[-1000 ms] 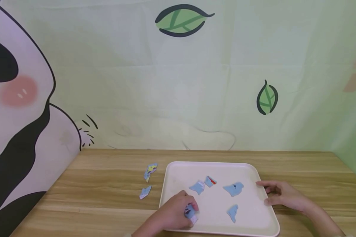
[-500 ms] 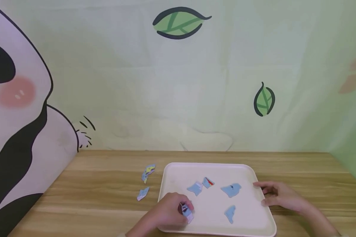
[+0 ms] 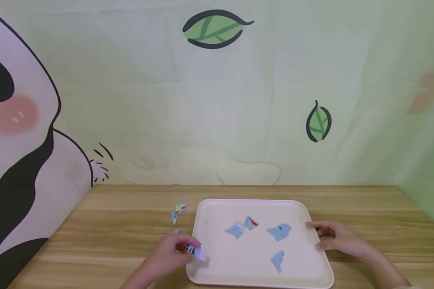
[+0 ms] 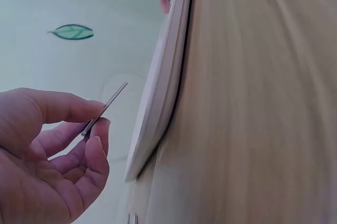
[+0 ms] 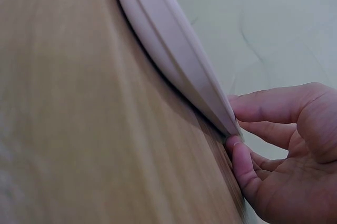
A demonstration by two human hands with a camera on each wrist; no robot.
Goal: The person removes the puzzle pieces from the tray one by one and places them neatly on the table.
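Observation:
My left hand pinches a flat puzzle piece, blue and lilac with dark print, above the left rim of the white tray. In the left wrist view the piece shows edge-on between thumb and fingers, apart from the tray. My right hand holds the tray's right edge; in the right wrist view its index finger and thumb touch the tray's rim. Several blue pieces lie on the tray, including a bird-shaped piece and one with a red stripe.
Left of the tray, a yellow-and-blue piece lies on the wooden table. Another piece is mostly hidden behind my left hand. A pale green backdrop with leaves and a panda stands behind the table.
My left hand has lifted the puzzle piece from the tray's lower left and carried it left to the rim. My right hand stays at the tray's right edge.

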